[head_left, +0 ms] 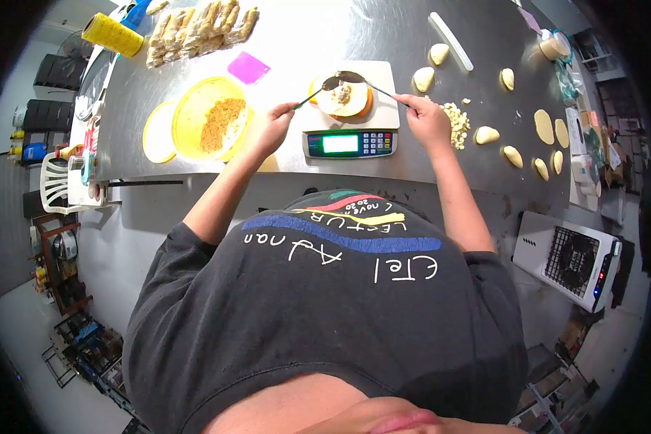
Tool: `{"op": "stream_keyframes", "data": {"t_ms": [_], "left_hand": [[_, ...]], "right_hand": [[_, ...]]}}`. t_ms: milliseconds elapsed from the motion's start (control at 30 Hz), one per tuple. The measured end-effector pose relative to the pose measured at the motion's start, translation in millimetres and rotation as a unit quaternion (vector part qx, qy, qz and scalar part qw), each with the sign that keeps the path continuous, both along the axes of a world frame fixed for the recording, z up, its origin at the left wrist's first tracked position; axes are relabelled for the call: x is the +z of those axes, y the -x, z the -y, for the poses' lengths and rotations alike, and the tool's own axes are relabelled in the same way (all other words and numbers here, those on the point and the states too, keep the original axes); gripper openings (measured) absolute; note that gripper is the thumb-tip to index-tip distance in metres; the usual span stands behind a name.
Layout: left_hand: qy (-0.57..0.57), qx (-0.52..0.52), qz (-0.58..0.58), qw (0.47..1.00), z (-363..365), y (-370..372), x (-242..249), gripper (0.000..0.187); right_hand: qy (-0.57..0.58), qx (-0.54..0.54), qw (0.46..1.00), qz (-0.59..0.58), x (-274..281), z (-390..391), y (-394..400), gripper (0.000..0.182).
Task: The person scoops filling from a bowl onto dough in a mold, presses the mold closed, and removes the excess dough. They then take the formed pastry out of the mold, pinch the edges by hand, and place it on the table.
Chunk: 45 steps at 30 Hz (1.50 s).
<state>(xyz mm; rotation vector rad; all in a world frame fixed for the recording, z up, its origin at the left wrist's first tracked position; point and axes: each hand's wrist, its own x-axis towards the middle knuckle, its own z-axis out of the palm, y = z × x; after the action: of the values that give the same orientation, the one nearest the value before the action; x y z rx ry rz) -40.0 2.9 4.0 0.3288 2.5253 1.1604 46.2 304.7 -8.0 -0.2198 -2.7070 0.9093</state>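
Observation:
A digital scale point(382, 119) with a lit display stands at the table's middle, bearing an orange dish point(367, 105) with a flat round of dough point(333, 106) on it. Some filling point(342, 92) lies on the dough. My left hand point(271, 129) is closed on a dark-handled spoon point(330, 84), whose bowl is at the filling. From the other side, my right hand point(425, 119) grips a second dark utensil point(372, 87) that reaches over the dough; its tip is partly unclear. Left of the scale is a yellow bowl point(184, 119) of orange-brown crumbly filling.
Chopped pale pieces point(456, 124) and dough lumps point(487, 135) lie right of the scale. Flattened dough point(543, 127) is farther right. A white rod point(450, 41), purple scraper point(248, 67), wrapped rolls point(199, 30), yellow film roll point(113, 35) and yellow lid point(158, 133) are also around.

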Motion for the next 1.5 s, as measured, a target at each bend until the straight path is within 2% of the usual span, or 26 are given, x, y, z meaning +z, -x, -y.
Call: {"op": "stream_keyframes", "data": {"t_ms": [133, 200, 233, 300, 333, 367, 433, 533, 567, 700, 767, 933, 1033, 1100, 1133, 1200, 1233, 1267, 1300, 1333, 1367, 1400, 1433, 1500], "left_hand": [[0.007, 0.006, 0.004, 1.0, 1, 0, -1, 0.032], [-0.011, 0.021, -0.06, 0.998, 0, -2, -1, 0.03], [-0.011, 0.021, -0.061, 0.998, 0, -4, 2, 0.03], [0.084, -0.007, -0.217, 0.972, 0, -13, 11, 0.028], [0.084, -0.007, -0.218, 0.972, -1, -17, 12, 0.028], [0.102, -0.031, -0.268, 0.957, -1, -21, 11, 0.027], [0.119, -0.056, -0.361, 0.923, -4, -28, 7, 0.026], [0.093, -0.091, -0.416, 0.9, -7, -29, 0, 0.028], [0.126, -0.109, -0.433, 0.886, -7, -28, -5, 0.035], [0.128, -0.139, -0.449, 0.873, -8, -25, -18, 0.047], [0.133, -0.136, -0.449, 0.873, -7, -22, -24, 0.047], [0.145, -0.127, -0.462, 0.866, -5, -18, -21, 0.046], [0.146, -0.11, -0.422, 0.888, -5, -18, -17, 0.041], [0.112, -0.045, -0.316, 0.941, -8, -22, -13, 0.032], [0.112, -0.045, -0.316, 0.941, -9, -20, -24, 0.032], [-0.069, 0.022, -0.217, 0.973, -13, -15, -44, 0.025], [-0.069, 0.023, -0.217, 0.973, -13, -15, -44, 0.025], [-0.139, 0.049, -0.065, 0.987, -14, -14, -45, 0.026], [-0.205, 0.073, 0.089, 0.972, -16, -16, -38, 0.028], [-0.205, 0.073, 0.089, 0.972, -19, -19, -26, 0.028], [-0.245, 0.099, 0.198, 0.944, -22, -22, -11, 0.029], [-0.281, 0.123, 0.304, 0.902, -23, -24, -2, 0.031], [-0.28, 0.123, 0.305, 0.902, -23, -25, 1, 0.031], [-0.35, 0.111, 0.393, 0.843, -22, -25, 3, 0.033]], "right_hand": [[-0.012, 0.003, 1.0, 0.018, -3, -1, 0, 0.036], [-0.005, 0.009, 1.0, 0.009, -2, -1, -1, 0.035], [-0.005, -0.008, 0.999, 0.053, 1, -1, -2, 0.034], [-0.005, -0.026, 0.995, 0.097, 11, 1, -4, 0.033], [0.002, -0.038, 0.991, 0.132, 16, 4, -5, 0.033], [0.01, -0.049, 0.985, 0.166, 18, 5, -5, 0.034], [0.026, -0.049, 0.987, 0.154, 14, 6, -5, 0.035], [0.043, -0.05, 0.986, 0.155, 16, 8, -5, 0.037], [0.045, -0.053, 0.983, 0.168, 19, 9, -5, 0.037], [0.055, -0.051, 0.981, 0.176, 31, 13, -8, 0.038], [0.052, -0.053, 0.974, 0.215, 40, 14, -10, 0.039], [0.069, -0.049, 0.975, 0.208, 45, 13, -15, 0.039], [0.061, -0.064, 0.969, 0.23, 51, 8, -17, 0.038], [0.058, -0.073, 0.967, 0.235, 50, 4, -20, 0.038], [0.058, -0.085, 0.972, 0.21, 46, 3, -22, 0.039], [0.058, -0.096, 0.976, 0.185, 37, 5, -25, 0.039], [0.072, -0.092, 0.984, 0.138, 32, 6, -28, 0.043], [0.085, -0.089, 0.988, 0.09, 26, 7, -30, 0.047], [0.085, -0.088, 0.988, 0.091, 16, 9, -32, 0.047], [0.077, -0.063, 0.995, -0.001, 5, 12, -33, 0.047], [0.069, -0.037, 0.993, -0.092, -3, 14, -34, 0.048], [0.07, -0.037, 0.993, -0.091, -1, 17, -35, 0.048], [0.067, -0.019, 0.993, -0.092, 3, 22, -38, 0.047], [0.045, 0.001, 0.994, -0.103, 3, 31, -40, 0.046]]}}
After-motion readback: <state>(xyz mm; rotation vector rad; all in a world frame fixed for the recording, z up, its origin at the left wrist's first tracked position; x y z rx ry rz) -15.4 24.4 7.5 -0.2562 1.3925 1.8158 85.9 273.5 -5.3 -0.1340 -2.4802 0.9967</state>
